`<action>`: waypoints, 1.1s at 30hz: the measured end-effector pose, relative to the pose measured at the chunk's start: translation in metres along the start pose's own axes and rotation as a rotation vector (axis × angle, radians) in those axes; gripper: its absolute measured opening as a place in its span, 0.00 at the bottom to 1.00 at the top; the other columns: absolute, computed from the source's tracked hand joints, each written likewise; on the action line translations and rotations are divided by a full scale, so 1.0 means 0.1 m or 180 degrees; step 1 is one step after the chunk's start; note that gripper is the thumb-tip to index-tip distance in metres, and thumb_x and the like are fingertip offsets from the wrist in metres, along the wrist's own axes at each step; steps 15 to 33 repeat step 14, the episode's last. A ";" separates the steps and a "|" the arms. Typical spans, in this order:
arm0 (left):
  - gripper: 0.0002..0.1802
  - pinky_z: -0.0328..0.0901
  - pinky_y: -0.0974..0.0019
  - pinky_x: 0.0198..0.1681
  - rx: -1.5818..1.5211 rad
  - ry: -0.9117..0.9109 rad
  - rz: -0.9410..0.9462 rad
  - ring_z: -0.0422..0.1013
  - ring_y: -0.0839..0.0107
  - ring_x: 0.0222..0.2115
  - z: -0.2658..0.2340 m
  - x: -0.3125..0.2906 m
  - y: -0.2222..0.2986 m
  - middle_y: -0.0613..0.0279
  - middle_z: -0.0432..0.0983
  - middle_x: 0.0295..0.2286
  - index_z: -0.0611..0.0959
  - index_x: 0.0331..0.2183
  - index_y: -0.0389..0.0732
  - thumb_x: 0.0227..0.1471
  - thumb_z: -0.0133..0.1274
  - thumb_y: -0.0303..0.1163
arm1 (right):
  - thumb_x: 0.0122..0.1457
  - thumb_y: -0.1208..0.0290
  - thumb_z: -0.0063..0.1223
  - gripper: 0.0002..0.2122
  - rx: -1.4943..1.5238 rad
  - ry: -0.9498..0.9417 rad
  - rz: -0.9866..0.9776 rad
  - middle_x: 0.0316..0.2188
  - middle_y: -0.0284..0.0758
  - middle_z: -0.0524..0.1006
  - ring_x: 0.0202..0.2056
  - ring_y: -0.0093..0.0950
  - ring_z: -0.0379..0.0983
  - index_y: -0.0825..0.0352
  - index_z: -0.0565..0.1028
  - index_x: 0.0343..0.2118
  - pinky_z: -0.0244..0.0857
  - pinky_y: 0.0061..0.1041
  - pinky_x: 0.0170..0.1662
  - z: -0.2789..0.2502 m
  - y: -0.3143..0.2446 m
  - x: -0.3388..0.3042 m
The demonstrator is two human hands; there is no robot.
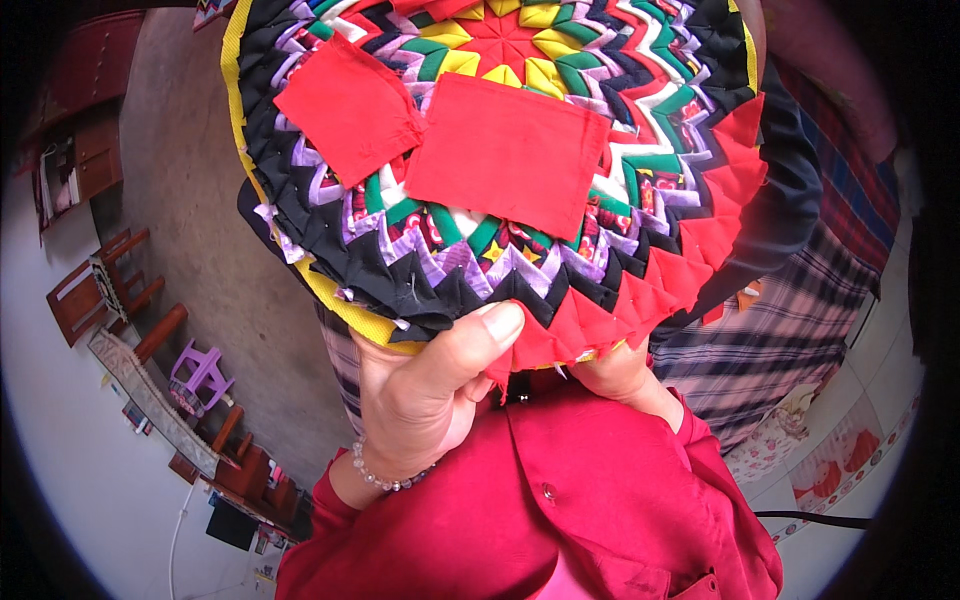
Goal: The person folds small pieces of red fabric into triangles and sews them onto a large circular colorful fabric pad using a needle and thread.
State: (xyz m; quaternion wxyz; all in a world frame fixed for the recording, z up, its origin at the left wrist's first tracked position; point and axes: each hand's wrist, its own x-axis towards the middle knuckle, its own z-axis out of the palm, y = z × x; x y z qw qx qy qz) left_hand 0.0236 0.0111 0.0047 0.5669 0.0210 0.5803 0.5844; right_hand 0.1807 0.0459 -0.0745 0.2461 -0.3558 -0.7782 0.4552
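Observation:
A round folded-fabric patchwork mat (pixel 470 250) in many colours fills the upper middle, tilted above my lap. My left hand (pixel 430 390) grips its near edge, thumb on top where the black folded points meet the red ones. A loose red tip hangs by that thumb. Under the near edge, to the right, is my right hand (pixel 615 375); the mat hides its fingers. Red folded triangles (pixel 650 295) run along the lower right rim, and a yellow band (pixel 372 320) edges the left. Lying on the mat are a large red cloth piece (pixel 508 150) and a smaller red cloth piece (pixel 352 110).
Plaid cloth (pixel 745 365) spreads to the right of my lap, with small red and orange scraps on it. Farther left on the floor (pixel 200 130) stand a purple plastic stool (pixel 200 377) and wooden furniture (pixel 80 305). A dark cable (pixel 820 519) runs at lower right.

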 end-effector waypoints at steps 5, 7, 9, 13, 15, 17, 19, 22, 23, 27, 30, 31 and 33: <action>0.13 0.66 0.74 0.31 -0.0009 -0.0011 0.0010 0.70 0.81 0.27 -0.01 0.00 0.00 0.68 0.74 0.29 0.78 0.35 0.37 0.45 0.57 0.14 | 0.54 0.77 0.54 0.15 0.0830 0.0237 0.0403 0.48 0.39 0.74 0.50 0.40 0.69 0.67 0.75 0.46 0.60 0.37 0.54 0.09 0.03 -0.06; 0.14 0.67 0.74 0.33 -0.0006 0.0013 0.0024 0.70 0.81 0.28 -0.01 -0.01 0.00 0.68 0.75 0.29 0.78 0.36 0.36 0.44 0.57 0.14 | 0.55 0.77 0.54 0.15 0.0472 0.0218 0.0283 0.48 0.39 0.74 0.51 0.40 0.69 0.68 0.75 0.46 0.60 0.37 0.54 0.04 -0.02 -0.08; 0.14 0.67 0.74 0.34 -0.0022 0.0052 0.0053 0.71 0.81 0.29 -0.01 -0.02 -0.01 0.68 0.75 0.30 0.77 0.36 0.35 0.45 0.57 0.14 | 0.55 0.77 0.54 0.15 0.0159 0.0141 0.0149 0.49 0.39 0.74 0.51 0.40 0.69 0.68 0.75 0.47 0.59 0.37 0.55 0.00 -0.02 -0.08; 0.15 0.66 0.76 0.36 -0.0044 0.0187 0.0094 0.71 0.81 0.30 0.03 0.00 -0.04 0.67 0.75 0.31 0.75 0.38 0.35 0.45 0.57 0.16 | 0.57 0.73 0.54 0.15 -0.0034 -0.0044 0.0075 0.51 0.38 0.72 0.53 0.39 0.68 0.65 0.74 0.48 0.57 0.38 0.57 -0.05 0.03 -0.05; 0.16 0.66 0.76 0.36 -0.0048 0.0218 0.0086 0.71 0.81 0.30 0.04 0.01 -0.04 0.67 0.75 0.31 0.75 0.39 0.35 0.46 0.57 0.16 | 0.57 0.73 0.54 0.15 -0.0036 -0.0043 0.0077 0.51 0.38 0.72 0.53 0.39 0.68 0.65 0.74 0.48 0.57 0.38 0.57 -0.05 0.03 -0.05; 0.16 0.66 0.76 0.36 -0.0048 0.0218 0.0086 0.71 0.81 0.30 0.04 0.01 -0.04 0.67 0.75 0.31 0.75 0.39 0.35 0.46 0.57 0.16 | 0.57 0.73 0.54 0.15 -0.0036 -0.0043 0.0077 0.51 0.38 0.72 0.53 0.39 0.68 0.65 0.74 0.48 0.57 0.38 0.57 -0.05 0.03 -0.05; 0.16 0.66 0.76 0.36 -0.0048 0.0218 0.0086 0.71 0.81 0.30 0.04 0.01 -0.04 0.67 0.75 0.31 0.75 0.39 0.35 0.46 0.57 0.16 | 0.57 0.73 0.54 0.15 -0.0036 -0.0043 0.0077 0.51 0.38 0.72 0.53 0.39 0.68 0.65 0.74 0.48 0.57 0.38 0.57 -0.05 0.03 -0.05; 0.16 0.66 0.76 0.36 -0.0048 0.0218 0.0086 0.71 0.81 0.30 0.04 0.01 -0.04 0.67 0.75 0.31 0.75 0.39 0.35 0.46 0.57 0.16 | 0.57 0.73 0.54 0.15 -0.0036 -0.0043 0.0077 0.51 0.38 0.72 0.53 0.39 0.68 0.65 0.74 0.48 0.57 0.38 0.57 -0.05 0.03 -0.05; 0.16 0.66 0.76 0.36 -0.0048 0.0218 0.0086 0.71 0.81 0.30 0.04 0.01 -0.04 0.67 0.75 0.31 0.75 0.39 0.35 0.46 0.57 0.16 | 0.57 0.73 0.54 0.15 -0.0036 -0.0043 0.0077 0.51 0.38 0.72 0.53 0.39 0.68 0.65 0.74 0.48 0.57 0.38 0.57 -0.05 0.03 -0.05; 0.16 0.66 0.76 0.36 -0.0048 0.0218 0.0086 0.71 0.81 0.30 0.04 0.01 -0.04 0.67 0.75 0.31 0.75 0.39 0.35 0.46 0.57 0.16 | 0.57 0.73 0.54 0.15 -0.0036 -0.0043 0.0077 0.51 0.38 0.72 0.53 0.39 0.68 0.65 0.74 0.48 0.57 0.38 0.57 -0.05 0.03 -0.05; 0.16 0.66 0.76 0.36 -0.0048 0.0218 0.0086 0.71 0.81 0.30 0.04 0.01 -0.04 0.67 0.75 0.31 0.75 0.39 0.35 0.46 0.57 0.16 | 0.57 0.73 0.54 0.15 -0.0036 -0.0043 0.0077 0.51 0.38 0.72 0.53 0.39 0.68 0.65 0.74 0.48 0.57 0.38 0.57 -0.05 0.03 -0.05; 0.16 0.66 0.76 0.36 -0.0048 0.0218 0.0086 0.71 0.81 0.30 0.04 0.01 -0.04 0.67 0.75 0.31 0.75 0.39 0.35 0.46 0.57 0.16 | 0.57 0.73 0.54 0.15 -0.0036 -0.0043 0.0077 0.51 0.38 0.72 0.53 0.39 0.68 0.65 0.74 0.48 0.57 0.38 0.57 -0.05 0.03 -0.05; 0.16 0.66 0.76 0.36 -0.0048 0.0218 0.0086 0.71 0.81 0.30 0.04 0.01 -0.04 0.67 0.75 0.31 0.75 0.39 0.35 0.46 0.57 0.16 | 0.57 0.73 0.54 0.15 -0.0036 -0.0043 0.0077 0.51 0.38 0.72 0.53 0.39 0.68 0.65 0.74 0.48 0.57 0.38 0.57 -0.05 0.03 -0.05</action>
